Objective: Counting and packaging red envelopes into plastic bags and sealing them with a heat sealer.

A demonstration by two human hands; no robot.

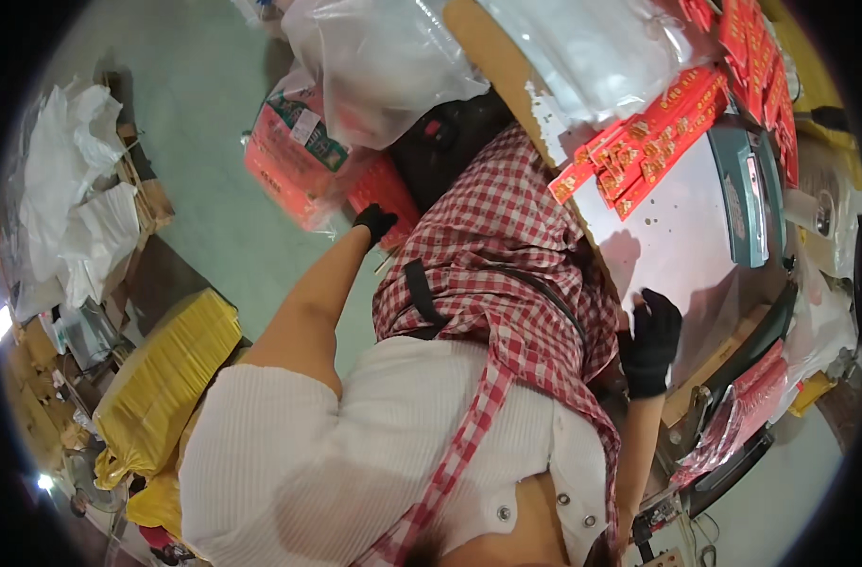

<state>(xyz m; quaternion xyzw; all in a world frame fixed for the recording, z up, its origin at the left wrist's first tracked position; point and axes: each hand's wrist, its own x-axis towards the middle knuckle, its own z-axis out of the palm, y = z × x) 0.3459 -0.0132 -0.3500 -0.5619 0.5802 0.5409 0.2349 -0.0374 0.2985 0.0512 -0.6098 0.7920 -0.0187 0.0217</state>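
Observation:
My left hand [376,223], in a black fingerless glove, reaches down at my left side. Its fingers close over the near edge of a red packet bundle [386,194]; part of the grip is hidden. Beside that bundle, a larger clear-wrapped red pack [294,161] carries a green panel and a white label. At the table's near edge is my right hand [650,345], also black-gloved, its fingers loosely bent and apart with nothing between them. Long red printed packets [644,142] lie fanned out on the white tabletop [629,250], beyond my right hand.
A green and grey machine [741,194] stands on the table's right side. Clear plastic bags [379,66] bulge at the top. Yellow wrapped bundles [171,378] and white sacks [81,198] line the left. A pink-red plastic-wrapped pack [738,411] is at the right.

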